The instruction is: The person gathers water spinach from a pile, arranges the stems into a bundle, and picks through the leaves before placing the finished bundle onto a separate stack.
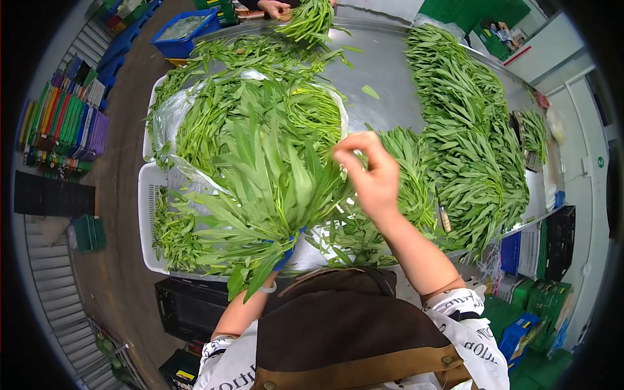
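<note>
Bare grey metal shows in the middle of the surface, with leafy greens spread on both sides and blue and green crates standing around the room. Near me, over the left part, my left hand grasps a bunch of water spinach, by the look of it, where its stems come together; leaves cover most of the grip, and blue shows there, perhaps a glove. I seem to hold it low so that the foliage can fan out and the stems keep together. My right hand is raised just beside the bunch, thumb and fingers curled toward each other; I cannot tell whether a scrap of leaf is pinched between them.

Under and beyond the bunch lie loose stems and a clear plastic bag, with a white crate by the left edge. Along the right side runs a long row of greens, probably laid there to keep it apart from the loose heap. Beside it rests a knife, its wooden handle toward me, perhaps for easy reach. Across the surface, another person's hand is at more greens.

My bunch looks fresh: long, pointed, mid-green leaves, spreading unevenly, some drooping over my wrist.
</note>
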Action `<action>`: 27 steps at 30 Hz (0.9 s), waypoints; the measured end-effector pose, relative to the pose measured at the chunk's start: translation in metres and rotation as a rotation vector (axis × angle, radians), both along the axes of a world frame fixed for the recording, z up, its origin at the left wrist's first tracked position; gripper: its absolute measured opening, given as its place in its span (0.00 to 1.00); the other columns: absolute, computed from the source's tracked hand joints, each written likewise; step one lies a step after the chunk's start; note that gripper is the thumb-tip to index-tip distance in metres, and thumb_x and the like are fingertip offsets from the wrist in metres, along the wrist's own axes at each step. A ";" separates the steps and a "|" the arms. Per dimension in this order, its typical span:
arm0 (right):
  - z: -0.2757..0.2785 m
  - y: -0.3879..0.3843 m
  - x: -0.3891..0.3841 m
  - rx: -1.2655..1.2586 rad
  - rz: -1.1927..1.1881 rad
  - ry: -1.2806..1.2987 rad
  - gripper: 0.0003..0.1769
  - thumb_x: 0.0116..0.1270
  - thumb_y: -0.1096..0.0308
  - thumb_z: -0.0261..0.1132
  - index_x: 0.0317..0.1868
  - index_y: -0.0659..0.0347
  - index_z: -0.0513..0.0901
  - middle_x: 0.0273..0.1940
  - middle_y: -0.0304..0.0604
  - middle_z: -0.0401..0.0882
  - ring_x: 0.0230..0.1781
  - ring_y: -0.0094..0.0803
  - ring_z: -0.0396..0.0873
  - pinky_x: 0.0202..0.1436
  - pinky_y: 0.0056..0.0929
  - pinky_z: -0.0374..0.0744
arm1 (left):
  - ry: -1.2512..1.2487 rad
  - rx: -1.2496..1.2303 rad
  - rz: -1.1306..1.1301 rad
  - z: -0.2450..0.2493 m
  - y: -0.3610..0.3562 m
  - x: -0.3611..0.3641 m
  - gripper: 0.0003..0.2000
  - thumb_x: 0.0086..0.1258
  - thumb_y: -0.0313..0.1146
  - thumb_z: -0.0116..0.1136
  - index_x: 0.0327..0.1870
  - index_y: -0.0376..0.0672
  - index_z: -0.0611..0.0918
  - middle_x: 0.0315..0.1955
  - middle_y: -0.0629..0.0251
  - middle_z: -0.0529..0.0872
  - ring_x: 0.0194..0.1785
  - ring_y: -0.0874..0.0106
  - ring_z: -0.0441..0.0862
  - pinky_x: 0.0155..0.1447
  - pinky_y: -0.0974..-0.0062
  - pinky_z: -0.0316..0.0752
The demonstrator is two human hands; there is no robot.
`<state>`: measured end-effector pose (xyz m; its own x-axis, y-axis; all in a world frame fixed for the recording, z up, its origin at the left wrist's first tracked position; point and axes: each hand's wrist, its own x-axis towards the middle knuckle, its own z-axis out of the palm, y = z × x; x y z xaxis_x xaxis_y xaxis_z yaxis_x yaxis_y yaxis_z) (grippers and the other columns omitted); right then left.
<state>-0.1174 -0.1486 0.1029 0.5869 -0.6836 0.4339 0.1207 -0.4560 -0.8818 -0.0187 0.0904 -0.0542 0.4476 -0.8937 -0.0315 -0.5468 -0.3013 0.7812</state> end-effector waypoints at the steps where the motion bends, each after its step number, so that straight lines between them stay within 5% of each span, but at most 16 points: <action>1: 0.005 -0.003 -0.003 0.106 -0.065 -0.052 0.05 0.60 0.74 0.66 0.37 0.64 0.81 0.34 0.42 0.79 0.39 0.32 0.75 0.47 0.29 0.73 | 0.097 -0.016 0.006 -0.008 0.002 -0.003 0.24 0.78 0.38 0.42 0.71 0.40 0.58 0.70 0.59 0.61 0.71 0.61 0.59 0.75 0.59 0.53; 3: 0.014 -0.013 -0.008 0.315 -0.196 -0.168 0.04 0.60 0.75 0.65 0.36 0.65 0.81 0.33 0.42 0.78 0.38 0.31 0.75 0.46 0.28 0.73 | 0.458 -0.117 0.062 -0.038 0.000 -0.009 0.25 0.78 0.39 0.40 0.72 0.40 0.57 0.71 0.59 0.60 0.72 0.60 0.58 0.76 0.59 0.52; 5: 0.008 -0.028 -0.025 0.001 -0.041 -0.035 0.07 0.59 0.73 0.67 0.38 0.65 0.81 0.33 0.42 0.78 0.35 0.31 0.75 0.45 0.26 0.73 | 0.644 -0.159 0.121 -0.033 -0.007 -0.005 0.25 0.78 0.39 0.40 0.72 0.40 0.57 0.71 0.59 0.59 0.72 0.60 0.57 0.76 0.59 0.52; 7: 0.017 -0.023 -0.024 -0.237 0.038 0.076 0.10 0.58 0.69 0.70 0.38 0.64 0.82 0.34 0.42 0.79 0.35 0.31 0.75 0.44 0.27 0.73 | 0.567 -0.161 0.141 -0.026 -0.010 -0.004 0.25 0.76 0.40 0.44 0.70 0.41 0.60 0.68 0.59 0.63 0.70 0.61 0.60 0.73 0.60 0.55; 8: 0.023 -0.009 -0.018 -0.045 -0.016 0.109 0.11 0.56 0.65 0.71 0.35 0.63 0.82 0.32 0.41 0.79 0.35 0.32 0.75 0.42 0.30 0.74 | 0.528 -0.161 0.152 -0.023 -0.012 -0.003 0.25 0.75 0.40 0.47 0.70 0.41 0.61 0.67 0.59 0.65 0.69 0.61 0.61 0.72 0.60 0.57; 9: 0.024 -0.004 -0.013 -0.049 -0.013 0.185 0.12 0.56 0.64 0.72 0.35 0.63 0.83 0.31 0.40 0.79 0.35 0.32 0.76 0.41 0.30 0.74 | 0.371 -0.142 0.172 -0.017 -0.018 -0.007 0.25 0.71 0.40 0.54 0.67 0.41 0.66 0.63 0.58 0.71 0.66 0.61 0.67 0.69 0.62 0.61; 13: -0.008 -0.007 0.001 -0.250 0.195 0.233 0.09 0.61 0.66 0.68 0.35 0.63 0.81 0.28 0.39 0.78 0.29 0.29 0.74 0.37 0.30 0.74 | 0.413 -0.132 0.198 -0.010 -0.020 -0.008 0.25 0.71 0.40 0.54 0.67 0.41 0.66 0.63 0.58 0.71 0.65 0.62 0.67 0.69 0.62 0.61; 17: 0.011 -0.036 -0.013 0.328 -0.385 0.033 0.10 0.71 0.66 0.58 0.34 0.62 0.79 0.23 0.29 0.70 0.24 0.16 0.65 0.28 0.19 0.65 | 0.684 -0.167 0.271 -0.004 -0.017 -0.006 0.25 0.71 0.39 0.54 0.67 0.41 0.66 0.63 0.59 0.71 0.65 0.62 0.67 0.69 0.62 0.61; 21: 0.000 -0.040 -0.053 0.317 0.091 0.057 0.10 0.66 0.70 0.60 0.27 0.63 0.78 0.21 0.37 0.73 0.23 0.21 0.70 0.27 0.23 0.68 | 0.871 -0.209 0.352 0.000 -0.022 -0.003 0.25 0.71 0.39 0.54 0.67 0.40 0.67 0.63 0.59 0.72 0.65 0.63 0.68 0.68 0.63 0.62; 22: -0.005 -0.038 -0.063 0.043 0.181 0.371 0.05 0.62 0.73 0.62 0.28 0.64 0.80 0.24 0.43 0.77 0.24 0.30 0.76 0.28 0.28 0.73 | 0.892 -0.222 0.363 0.000 -0.025 -0.002 0.25 0.71 0.39 0.54 0.67 0.40 0.67 0.63 0.59 0.72 0.65 0.63 0.68 0.68 0.63 0.62; 24: -0.004 -0.014 -0.058 -0.449 0.184 0.523 0.04 0.58 0.72 0.67 0.32 0.63 0.84 0.28 0.45 0.81 0.29 0.43 0.78 0.35 0.30 0.78 | 0.932 -0.239 0.382 0.001 -0.029 0.000 0.25 0.71 0.39 0.55 0.67 0.40 0.67 0.63 0.59 0.72 0.65 0.63 0.68 0.68 0.63 0.62; 26: 0.002 -0.001 -0.059 -0.521 0.185 0.471 0.05 0.55 0.74 0.70 0.33 0.62 0.84 0.25 0.42 0.81 0.23 0.35 0.79 0.29 0.28 0.77 | 0.941 -0.250 0.387 0.004 -0.032 0.002 0.25 0.71 0.39 0.55 0.67 0.40 0.67 0.62 0.59 0.72 0.65 0.63 0.68 0.68 0.63 0.62; 27: 0.006 0.006 -0.062 -0.337 0.193 0.421 0.06 0.55 0.73 0.71 0.33 0.62 0.84 0.24 0.42 0.81 0.21 0.35 0.79 0.27 0.29 0.76 | 0.941 -0.254 0.388 0.006 -0.033 0.003 0.25 0.71 0.39 0.55 0.67 0.40 0.67 0.62 0.59 0.72 0.64 0.63 0.68 0.68 0.63 0.62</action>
